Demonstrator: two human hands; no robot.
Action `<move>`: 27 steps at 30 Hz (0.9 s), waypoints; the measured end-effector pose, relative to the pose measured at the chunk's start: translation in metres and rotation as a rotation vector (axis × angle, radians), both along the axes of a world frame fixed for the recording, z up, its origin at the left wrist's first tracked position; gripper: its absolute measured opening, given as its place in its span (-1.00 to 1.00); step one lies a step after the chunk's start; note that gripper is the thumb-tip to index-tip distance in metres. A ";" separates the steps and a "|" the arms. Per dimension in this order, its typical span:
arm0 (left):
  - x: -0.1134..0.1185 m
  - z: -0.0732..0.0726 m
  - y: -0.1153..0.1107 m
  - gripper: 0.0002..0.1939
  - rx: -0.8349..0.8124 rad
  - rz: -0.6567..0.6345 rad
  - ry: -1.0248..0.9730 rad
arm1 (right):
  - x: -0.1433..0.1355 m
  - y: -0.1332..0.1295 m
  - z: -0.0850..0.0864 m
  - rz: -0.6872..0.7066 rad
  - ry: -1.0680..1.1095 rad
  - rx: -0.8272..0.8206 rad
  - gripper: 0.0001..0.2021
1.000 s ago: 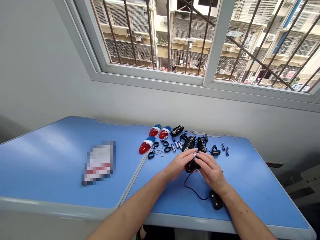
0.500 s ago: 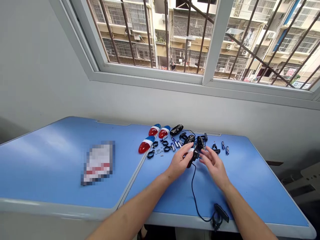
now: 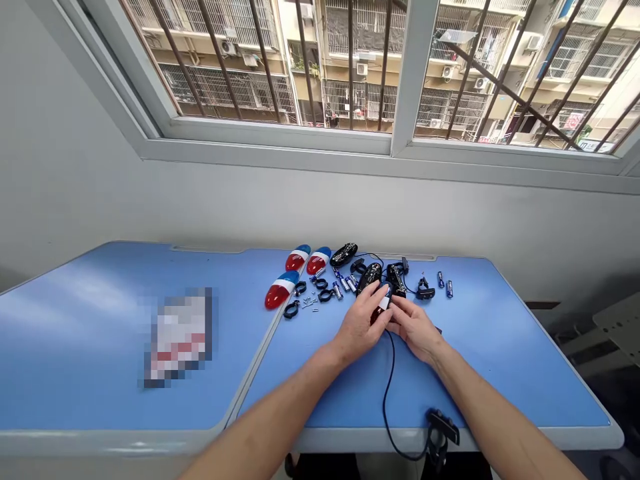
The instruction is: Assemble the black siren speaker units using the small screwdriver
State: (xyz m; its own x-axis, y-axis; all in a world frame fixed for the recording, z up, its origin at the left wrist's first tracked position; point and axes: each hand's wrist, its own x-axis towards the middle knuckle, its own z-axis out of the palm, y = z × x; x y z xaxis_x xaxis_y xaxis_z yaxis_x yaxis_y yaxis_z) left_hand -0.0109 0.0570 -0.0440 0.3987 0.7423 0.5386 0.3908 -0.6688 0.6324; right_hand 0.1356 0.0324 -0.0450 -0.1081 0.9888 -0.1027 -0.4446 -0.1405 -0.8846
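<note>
Both my hands meet over a bicycle light (image 3: 384,303), an oval unit with a red, white and blue cover. A black cable (image 3: 391,373) trails from it to a black handlebar switch with a ring clamp (image 3: 439,430) at the table's front edge. My left hand (image 3: 363,317) grips the light from the left, fingers over its top. My right hand (image 3: 415,327) is closed on its right side, thumb and fingertips against it; its underside is hidden. Just behind the hands lie a black oval body (image 3: 370,277) and a second black body (image 3: 395,280).
Three loose tricolour covers (image 3: 283,289) lie to the left, near black ring clamps (image 3: 291,309), small screws (image 3: 309,302) and several blue batteries (image 3: 337,291). Two more batteries (image 3: 445,285) lie right, beside another switch (image 3: 425,289). A blurred white-and-red packet (image 3: 180,333) rests far left.
My right hand has moved in from beside the light and closed on it. The light has turned slightly in my left hand. The whole view has shifted a little.
</note>
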 end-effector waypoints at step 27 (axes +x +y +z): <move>-0.003 0.014 -0.006 -0.55 -0.039 -0.066 -0.037 | 0.003 0.002 0.006 -0.183 0.032 -0.046 -0.60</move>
State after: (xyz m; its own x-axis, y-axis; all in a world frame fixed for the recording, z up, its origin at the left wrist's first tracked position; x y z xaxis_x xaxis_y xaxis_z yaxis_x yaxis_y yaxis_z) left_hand -0.0142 0.0505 -0.0301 0.4277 0.7357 0.5251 0.3229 -0.6670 0.6715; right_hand 0.1384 0.0346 -0.0392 0.0691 0.9866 -0.1480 -0.4942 -0.0951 -0.8642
